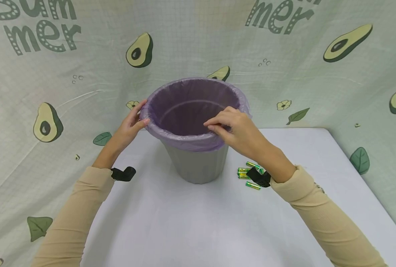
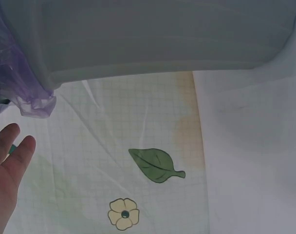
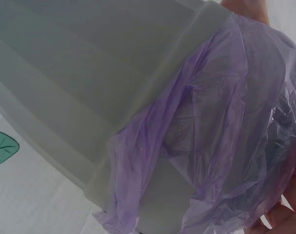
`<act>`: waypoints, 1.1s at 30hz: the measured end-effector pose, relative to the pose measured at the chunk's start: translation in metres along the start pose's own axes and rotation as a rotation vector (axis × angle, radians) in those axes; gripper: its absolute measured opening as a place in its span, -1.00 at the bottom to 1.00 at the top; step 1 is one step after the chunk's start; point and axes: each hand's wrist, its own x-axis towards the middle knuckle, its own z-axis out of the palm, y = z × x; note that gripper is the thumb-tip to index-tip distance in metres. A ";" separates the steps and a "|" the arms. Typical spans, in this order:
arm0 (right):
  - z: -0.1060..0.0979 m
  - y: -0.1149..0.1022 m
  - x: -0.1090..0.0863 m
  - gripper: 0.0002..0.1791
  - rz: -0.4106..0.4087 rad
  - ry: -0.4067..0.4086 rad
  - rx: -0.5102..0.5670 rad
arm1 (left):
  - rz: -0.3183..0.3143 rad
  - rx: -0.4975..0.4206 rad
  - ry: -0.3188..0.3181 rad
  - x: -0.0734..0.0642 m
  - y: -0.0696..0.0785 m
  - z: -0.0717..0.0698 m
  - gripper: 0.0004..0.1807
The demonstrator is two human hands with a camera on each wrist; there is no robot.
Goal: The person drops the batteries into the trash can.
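Observation:
A grey waste bin [image 1: 198,163] stands on the white table, lined with a thin purple bin liner [image 1: 164,133] folded over its rim. At the rim's left side my left hand [image 1: 131,120] touches the liner, fingers and thumb spread. In the left wrist view its fingers [image 2: 24,153] look straight. My right hand [image 1: 238,129] reaches over the front right rim, thumb and forefinger brought close together above the opening. I cannot tell whether they pinch anything. The right wrist view shows the liner [image 3: 206,136] hanging loosely over the bin's side, with fingers [image 3: 284,219] at its edge.
Several green and gold batteries [image 1: 253,185] lie on the table [image 1: 184,222] right of the bin, partly hidden by the black strap [image 1: 259,177] at my right wrist. Behind the bin hangs a pale sheet [image 1: 191,44] printed with avocados.

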 end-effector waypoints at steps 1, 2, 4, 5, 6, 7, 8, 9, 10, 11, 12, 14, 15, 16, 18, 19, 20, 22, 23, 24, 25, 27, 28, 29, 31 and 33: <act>-0.001 0.000 -0.001 -0.85 0.003 0.013 0.006 | 0.001 0.000 0.000 0.000 0.000 0.000 -0.33; -0.001 0.001 -0.001 -0.85 0.004 0.027 0.011 | 0.001 0.000 0.000 0.000 0.000 0.000 -0.33; -0.003 0.002 -0.002 -0.85 0.004 0.056 0.018 | 0.005 -0.003 -0.001 0.000 -0.001 0.000 -0.33; -0.004 0.003 -0.003 -0.85 0.000 0.074 0.022 | 0.008 -0.004 -0.001 0.000 -0.001 -0.001 -0.33; -0.005 0.004 -0.003 -0.85 -0.005 0.092 0.022 | 0.010 -0.007 -0.001 0.000 -0.001 -0.001 -0.33; -0.006 0.005 -0.004 -0.85 -0.009 0.109 0.025 | 0.013 -0.012 0.000 0.000 -0.001 -0.001 -0.33; -0.007 0.006 -0.005 -0.85 -0.011 0.126 0.026 | 0.016 -0.015 0.000 0.000 -0.001 -0.001 -0.33; -0.008 0.007 -0.006 -0.84 -0.011 0.142 0.031 | 0.018 -0.016 0.000 0.000 -0.001 -0.001 -0.33; -0.009 0.008 -0.007 -0.84 -0.009 0.157 0.036 | 0.020 -0.018 0.001 0.000 -0.001 -0.001 -0.33; -0.011 0.009 -0.009 -0.83 -0.003 0.172 0.039 | 0.023 -0.018 0.001 0.000 -0.001 -0.001 -0.33; -0.012 0.010 -0.011 -0.83 0.003 0.186 0.043 | 0.022 -0.021 0.001 0.000 -0.001 -0.001 -0.33; -0.014 0.013 -0.015 -0.82 0.024 0.213 0.056 | 0.018 -0.018 0.000 0.000 0.000 -0.001 -0.33; -0.016 0.015 -0.018 -0.81 0.035 0.225 0.063 | 0.018 -0.016 -0.002 0.000 0.000 -0.001 -0.33; -0.017 0.016 -0.020 -0.81 0.047 0.235 0.067 | 0.017 -0.015 -0.003 0.000 0.000 -0.001 -0.33; -0.020 0.020 -0.026 -0.81 0.071 0.256 0.068 | 0.016 -0.015 -0.005 0.000 0.000 -0.001 -0.33; -0.021 0.022 -0.029 -0.80 0.084 0.263 0.067 | 0.017 -0.015 -0.006 0.000 0.000 -0.001 -0.33; -0.022 0.023 -0.033 -0.80 0.099 0.270 0.060 | 0.019 -0.017 -0.007 0.000 0.000 -0.001 -0.33; -0.024 0.028 -0.040 -0.79 0.130 0.282 0.043 | 0.019 -0.019 -0.007 0.000 0.000 -0.001 -0.33; -0.025 0.030 -0.044 -0.79 0.150 0.288 0.030 | 0.019 -0.023 -0.008 0.000 0.000 -0.001 -0.33; -0.026 0.034 -0.048 -0.79 0.168 0.292 0.019 | 0.018 -0.025 -0.008 0.000 0.000 -0.001 -0.33; -0.026 0.037 -0.052 -0.79 0.188 0.297 0.009 | 0.015 -0.026 -0.009 0.000 0.000 -0.001 -0.33; -0.026 0.046 -0.061 -0.78 0.222 0.304 -0.017 | 0.012 -0.029 -0.009 0.001 -0.001 -0.001 -0.33; -0.025 0.050 -0.066 -0.78 0.240 0.304 -0.029 | 0.012 -0.030 -0.009 0.001 -0.001 0.000 -0.33; -0.025 0.055 -0.071 -0.77 0.256 0.303 -0.042 | 0.011 -0.031 -0.008 0.001 -0.001 0.000 -0.33; -0.025 0.064 -0.082 -0.76 0.292 0.296 -0.060 | 0.011 -0.027 -0.007 0.001 -0.001 0.000 -0.33; -0.025 0.073 -0.092 -0.73 0.346 0.280 -0.075 | 0.014 -0.030 -0.008 0.001 -0.001 0.000 -0.33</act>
